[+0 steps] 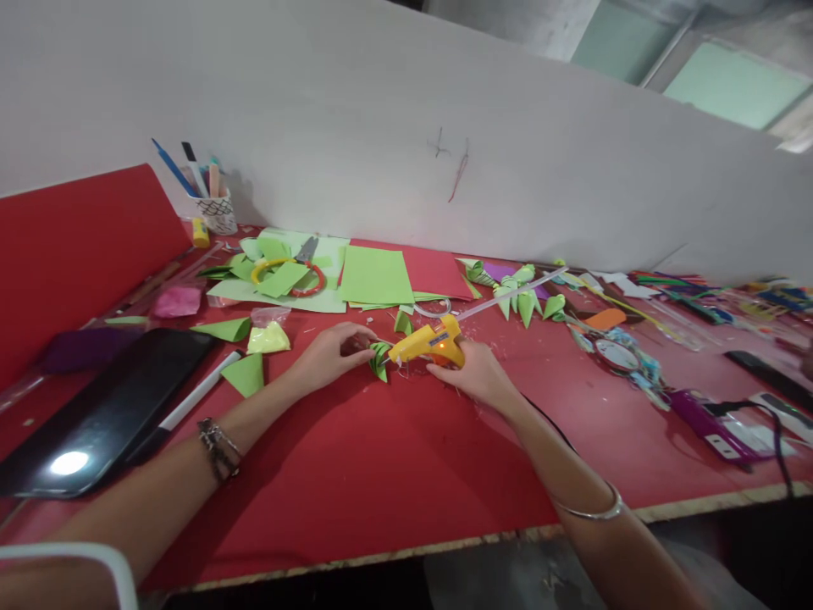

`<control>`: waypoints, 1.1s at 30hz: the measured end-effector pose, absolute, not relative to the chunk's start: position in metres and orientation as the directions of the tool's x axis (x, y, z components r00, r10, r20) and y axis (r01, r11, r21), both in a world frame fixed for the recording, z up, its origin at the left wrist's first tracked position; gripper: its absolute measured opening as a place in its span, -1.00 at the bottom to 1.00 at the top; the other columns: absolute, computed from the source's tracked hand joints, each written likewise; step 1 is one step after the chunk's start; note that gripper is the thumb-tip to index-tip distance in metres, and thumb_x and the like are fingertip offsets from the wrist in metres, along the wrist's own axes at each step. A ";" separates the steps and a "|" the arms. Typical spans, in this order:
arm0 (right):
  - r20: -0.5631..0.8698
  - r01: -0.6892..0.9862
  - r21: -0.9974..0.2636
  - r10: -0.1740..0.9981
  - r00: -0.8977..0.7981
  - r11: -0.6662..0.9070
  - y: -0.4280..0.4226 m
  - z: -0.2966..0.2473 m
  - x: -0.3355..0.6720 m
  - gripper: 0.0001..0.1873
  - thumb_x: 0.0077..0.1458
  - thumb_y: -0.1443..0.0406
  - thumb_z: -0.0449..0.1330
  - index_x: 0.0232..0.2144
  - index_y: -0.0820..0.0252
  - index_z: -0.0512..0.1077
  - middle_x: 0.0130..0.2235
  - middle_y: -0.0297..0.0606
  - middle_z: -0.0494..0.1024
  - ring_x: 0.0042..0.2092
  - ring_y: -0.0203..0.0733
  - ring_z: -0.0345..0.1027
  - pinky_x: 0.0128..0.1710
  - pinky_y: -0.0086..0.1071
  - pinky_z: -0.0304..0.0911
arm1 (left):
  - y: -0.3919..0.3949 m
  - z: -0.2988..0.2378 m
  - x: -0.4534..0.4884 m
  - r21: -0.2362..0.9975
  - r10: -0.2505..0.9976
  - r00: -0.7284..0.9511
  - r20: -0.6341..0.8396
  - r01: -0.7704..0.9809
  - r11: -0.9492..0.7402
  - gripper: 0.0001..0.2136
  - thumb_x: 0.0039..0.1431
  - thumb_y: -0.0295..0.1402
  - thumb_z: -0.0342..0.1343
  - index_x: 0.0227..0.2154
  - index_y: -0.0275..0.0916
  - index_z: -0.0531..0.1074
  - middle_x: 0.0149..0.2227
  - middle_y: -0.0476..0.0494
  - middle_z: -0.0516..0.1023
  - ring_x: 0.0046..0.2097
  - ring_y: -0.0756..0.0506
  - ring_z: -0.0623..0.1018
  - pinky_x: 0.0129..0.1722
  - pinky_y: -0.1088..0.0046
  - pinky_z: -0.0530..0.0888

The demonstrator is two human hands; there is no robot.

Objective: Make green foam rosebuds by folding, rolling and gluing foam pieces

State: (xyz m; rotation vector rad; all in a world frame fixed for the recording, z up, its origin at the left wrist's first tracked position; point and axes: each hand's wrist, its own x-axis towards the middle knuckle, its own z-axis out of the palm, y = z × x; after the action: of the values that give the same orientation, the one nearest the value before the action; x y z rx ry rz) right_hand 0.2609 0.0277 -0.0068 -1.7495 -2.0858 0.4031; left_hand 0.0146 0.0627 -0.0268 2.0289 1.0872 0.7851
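My right hand (473, 370) is closed round the handle of a yellow glue gun (427, 342), whose nozzle points left at a small folded green paper piece (379, 359). My left hand (333, 355) pinches that green piece and holds it down on the red table (381, 474). A clear glue stick (514, 294) sticks out of the gun's back toward the upper right. The gun's black cord runs along my right forearm.
Green paper sheets (374, 275), scissors (306, 251) and a yellow ring lie behind the hands. Green paper cones (521, 296) sit at right among craft clutter. A black tablet (102, 415) lies at left, a pen cup (216, 207) by the white wall.
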 end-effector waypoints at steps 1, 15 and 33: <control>0.109 0.871 -0.456 0.983 -0.147 0.181 0.028 -0.007 0.261 -0.65 -0.13 0.05 0.12 -0.38 0.19 0.35 -0.47 -0.27 0.47 -0.42 -0.18 0.35 -0.51 -0.46 0.11 | 0.063 -0.027 0.015 0.797 0.868 0.462 0.183 0.448 -0.406 -0.77 0.04 -0.25 0.03 -0.26 -0.25 0.38 -0.35 -0.08 0.46 -0.36 0.00 0.43 -0.37 0.49 0.38; 0.069 0.840 -0.508 0.981 -0.179 0.189 0.025 -0.004 0.263 -0.61 -0.14 0.04 0.13 -0.35 0.24 0.36 -0.48 -0.27 0.45 -0.45 -0.21 0.32 -0.50 -0.45 0.11 | 0.059 -0.019 0.016 0.660 0.851 0.466 0.244 0.563 -0.498 -0.82 0.09 -0.34 -0.05 -0.32 -0.24 0.42 -0.35 -0.07 0.45 -0.38 0.00 0.40 -0.36 0.49 0.34; 0.083 0.878 -0.442 0.983 -0.163 0.183 0.022 -0.003 0.260 -0.80 -0.19 0.19 0.10 -0.51 0.21 0.31 -0.59 -0.38 0.38 -0.56 -0.33 0.22 -0.61 -0.50 -0.01 | 0.058 -0.020 0.016 0.660 0.839 0.474 0.267 0.545 -0.518 -0.80 0.11 -0.34 -0.06 -0.26 -0.21 0.42 -0.32 -0.09 0.45 -0.35 -0.02 0.41 -0.34 0.48 0.34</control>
State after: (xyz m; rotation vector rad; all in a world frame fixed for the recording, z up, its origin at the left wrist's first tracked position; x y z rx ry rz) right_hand 0.2597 0.0223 -0.0035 -1.7595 -2.1159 0.4174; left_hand 0.0160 0.0585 -0.0203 2.2324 1.1462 0.7944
